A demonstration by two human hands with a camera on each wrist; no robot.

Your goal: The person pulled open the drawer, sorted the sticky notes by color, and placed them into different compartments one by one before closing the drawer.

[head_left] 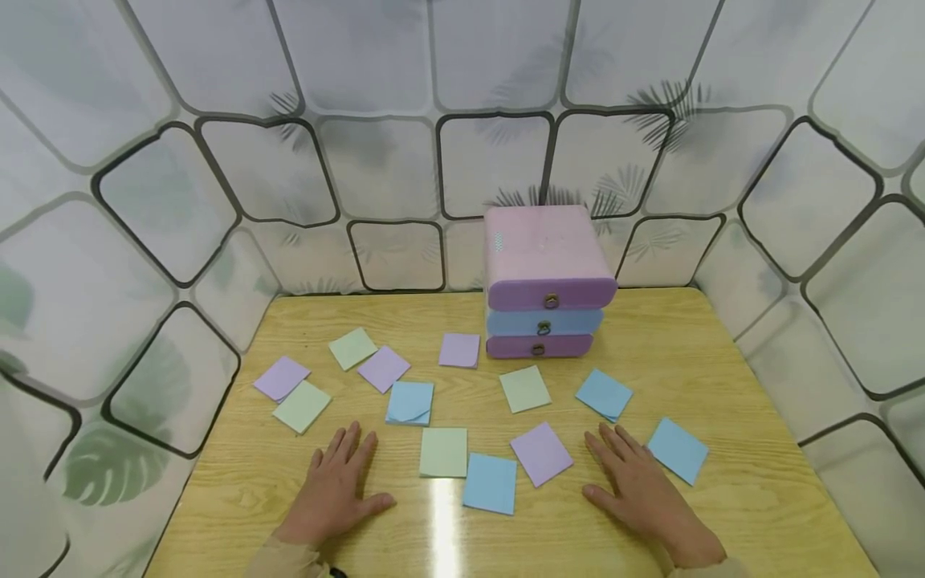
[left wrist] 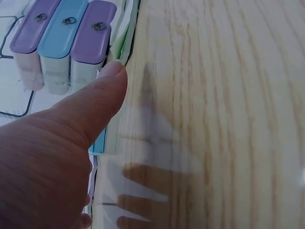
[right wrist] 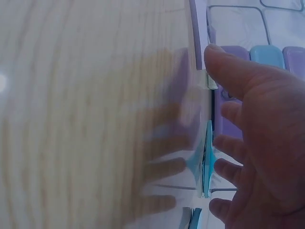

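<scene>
My left hand (head_left: 332, 490) is at the table's front left with its fingers spread and thumb out, holding nothing. On the other side my right hand (head_left: 639, 486) is spread the same way, its fingertips just below a blue sticky-note pad (head_left: 604, 394) and beside another blue pad (head_left: 678, 450). Between the hands lie a green pad (head_left: 444, 452), a blue pad (head_left: 490, 483) and a purple pad (head_left: 541, 454). In the left wrist view the thumb (left wrist: 93, 102) points toward the drawers; in the right wrist view the fingers (right wrist: 228, 148) hang above the wood.
A small three-drawer box (head_left: 545, 241) in pink, purple and blue stands at the back, drawers closed. More pads lie about the wooden table (head_left: 238, 498), among them a purple one (head_left: 282, 378), a green one (head_left: 303, 407) and a blue one (head_left: 410, 401). Patterned cloth walls (head_left: 397, 168) surround the table's back and sides.
</scene>
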